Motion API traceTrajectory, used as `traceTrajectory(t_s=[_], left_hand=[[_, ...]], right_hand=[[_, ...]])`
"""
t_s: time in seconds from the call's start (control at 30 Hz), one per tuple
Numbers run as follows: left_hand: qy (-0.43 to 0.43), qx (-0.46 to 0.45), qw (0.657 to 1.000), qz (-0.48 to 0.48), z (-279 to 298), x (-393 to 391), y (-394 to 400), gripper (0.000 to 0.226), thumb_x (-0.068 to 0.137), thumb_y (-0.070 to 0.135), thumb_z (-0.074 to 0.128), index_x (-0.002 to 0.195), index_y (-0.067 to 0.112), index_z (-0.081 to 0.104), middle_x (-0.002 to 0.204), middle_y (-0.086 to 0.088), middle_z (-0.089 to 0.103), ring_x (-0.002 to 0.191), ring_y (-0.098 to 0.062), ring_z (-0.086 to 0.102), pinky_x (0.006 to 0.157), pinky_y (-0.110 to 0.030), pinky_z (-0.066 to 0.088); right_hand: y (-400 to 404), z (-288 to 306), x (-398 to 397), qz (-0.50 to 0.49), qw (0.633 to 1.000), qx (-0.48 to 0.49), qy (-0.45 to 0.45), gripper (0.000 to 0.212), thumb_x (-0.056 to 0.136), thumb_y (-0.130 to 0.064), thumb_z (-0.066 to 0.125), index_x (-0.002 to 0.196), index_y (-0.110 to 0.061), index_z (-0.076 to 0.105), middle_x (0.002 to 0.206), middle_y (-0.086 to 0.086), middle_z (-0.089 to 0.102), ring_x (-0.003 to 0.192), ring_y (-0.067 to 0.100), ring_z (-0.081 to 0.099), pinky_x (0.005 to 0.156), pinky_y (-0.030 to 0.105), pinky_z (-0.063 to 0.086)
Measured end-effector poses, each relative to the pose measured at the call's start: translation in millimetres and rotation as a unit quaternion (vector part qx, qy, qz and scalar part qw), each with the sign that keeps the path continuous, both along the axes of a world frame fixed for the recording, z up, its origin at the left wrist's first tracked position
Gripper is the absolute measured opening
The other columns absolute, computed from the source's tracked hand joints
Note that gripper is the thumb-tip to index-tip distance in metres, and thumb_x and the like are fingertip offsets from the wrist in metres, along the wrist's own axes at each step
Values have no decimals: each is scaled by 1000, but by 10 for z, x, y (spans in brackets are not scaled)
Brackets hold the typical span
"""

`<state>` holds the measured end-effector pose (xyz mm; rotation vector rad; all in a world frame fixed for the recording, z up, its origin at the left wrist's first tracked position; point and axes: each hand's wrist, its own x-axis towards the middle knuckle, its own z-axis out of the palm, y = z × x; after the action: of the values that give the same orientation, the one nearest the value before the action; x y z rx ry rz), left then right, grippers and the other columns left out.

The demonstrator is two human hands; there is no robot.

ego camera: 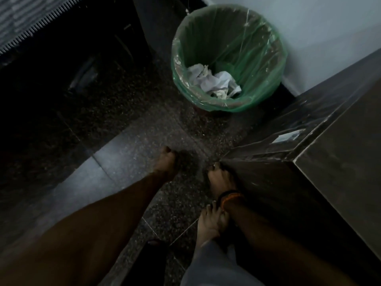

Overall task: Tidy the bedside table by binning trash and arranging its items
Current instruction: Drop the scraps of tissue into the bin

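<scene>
Two hands hang low over the dark speckled floor (127, 141), well short of the bin (228, 58). The left hand (167, 162) is curled loosely shut, and whether it holds anything I cannot tell. The right hand (221, 180), with a band at the wrist, points down beside the dark cabinet (340, 162); its fingers look together and seemingly empty, though the light is too dim to be sure. Crumpled paper (214, 81) already lies in the bin's green liner. The bedside table's top is out of view. If a small scrap is hidden in the left fist, it could drop on the floor and vanish against the speckles. In this gloom, a foot (208, 226) close to the cabinet corner could also knock it.
</scene>
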<state>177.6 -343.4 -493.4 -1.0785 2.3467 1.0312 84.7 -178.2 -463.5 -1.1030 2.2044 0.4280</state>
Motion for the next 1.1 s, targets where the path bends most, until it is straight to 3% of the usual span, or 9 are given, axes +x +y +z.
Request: traceTrajectory(t_s=[0.2,0.27,0.33,0.4,0.5,0.67,0.83,0.97,1.1], left_hand=[[-1,-5,996,86,206,22,-3,14,86,21,65,87,7,64,92,-11,62,94,-34,62,67,-27,34],[7,3,995,99,336,-2,-28,26,83,26,69,98,6,61,96,-15,65,95,-36,62,70,-33,42],[6,1,995,102,459,-33,-52,52,82,29,69,124,4,51,111,-23,63,104,-41,59,82,-41,47],[26,-15,992,123,640,-81,-97,60,81,28,65,133,5,44,116,-25,62,111,-45,56,90,-44,46],[80,-50,981,167,1085,-238,-150,42,81,16,57,122,5,57,110,-19,67,110,-40,57,95,-39,40],[169,-20,929,328,1848,-556,-367,16,81,10,63,91,15,74,93,-9,74,93,-26,68,82,-30,54],[242,41,919,310,2382,-968,-494,7,78,14,75,83,18,75,76,1,71,68,-9,64,57,-12,51],[211,80,938,263,2480,-1253,-532,16,71,11,78,87,17,79,88,-1,76,86,-13,69,83,-26,58],[204,82,946,237,2460,-1445,-518,24,79,6,68,98,17,78,104,-4,75,99,-18,66,91,-26,54]], right_hand=[[-316,351,-29,-81,992,-81,-59,40,93,-5,49,132,-12,54,139,14,51,114,37,59,93,42,50],[-425,526,-56,-93,985,-120,-81,38,94,-7,49,130,-13,57,137,14,54,116,37,59,94,42,49],[-530,705,-62,-96,978,-163,-92,26,92,-8,50,113,-13,65,122,14,62,108,38,61,88,42,51],[-630,907,-78,-106,968,-205,-100,18,90,-8,52,99,-12,67,107,14,67,98,39,64,81,43,55],[-777,1268,-139,-142,950,-258,-101,18,88,-8,56,95,-15,71,100,13,71,96,36,66,81,41,55],[-1035,1838,-323,-246,897,-354,-97,20,84,-8,62,92,-20,75,96,6,75,95,27,68,82,36,55],[-1229,2298,-670,-272,879,-390,-37,13,82,-11,64,83,-16,76,90,8,74,90,29,67,78,38,56],[-1231,2500,-969,-270,893,-359,15,16,87,-17,65,90,-7,77,95,14,74,93,32,67,80,42,57],[-1198,2539,-1238,-291,894,-335,56,20,89,-13,58,92,-4,76,97,18,73,96,37,67,78,40,56]])
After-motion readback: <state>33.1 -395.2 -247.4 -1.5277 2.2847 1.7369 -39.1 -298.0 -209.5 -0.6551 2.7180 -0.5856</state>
